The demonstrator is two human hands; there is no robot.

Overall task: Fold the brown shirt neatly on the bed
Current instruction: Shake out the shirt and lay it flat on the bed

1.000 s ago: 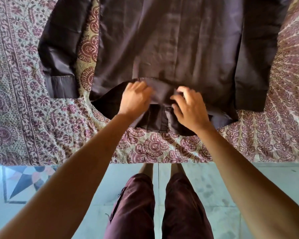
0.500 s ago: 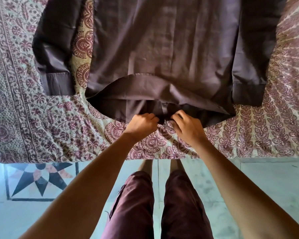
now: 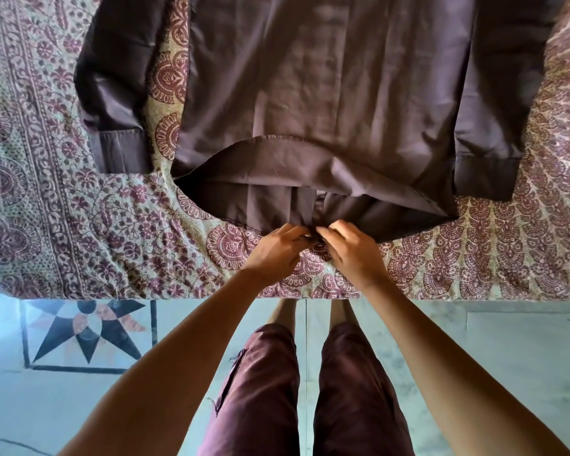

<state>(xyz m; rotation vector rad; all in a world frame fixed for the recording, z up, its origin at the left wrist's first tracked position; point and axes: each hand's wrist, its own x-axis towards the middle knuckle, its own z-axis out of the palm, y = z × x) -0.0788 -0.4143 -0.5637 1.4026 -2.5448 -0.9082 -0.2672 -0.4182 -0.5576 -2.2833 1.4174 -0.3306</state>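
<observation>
The brown shirt (image 3: 326, 103) lies spread on the bed, back side up, both sleeves stretched toward me with cuffs at the left and right. Its upper hem layer is turned back, baring the lower layer near the bed's front edge. My left hand (image 3: 275, 250) and my right hand (image 3: 351, 250) meet at the middle of the lower hem, fingers curled and pinching the fabric there. What lies between the fingertips is too small to make out.
The bed is covered with a maroon and cream patterned bedspread (image 3: 79, 225); its front edge runs just below my hands. My legs stand against it on a pale tiled floor (image 3: 474, 357) with a star-patterned inlay tile (image 3: 86, 334) at the left.
Both hands have slid from the turned-back upper hem down to the lower hem edge and drawn together at its middle. The shirt sits about as before.
</observation>
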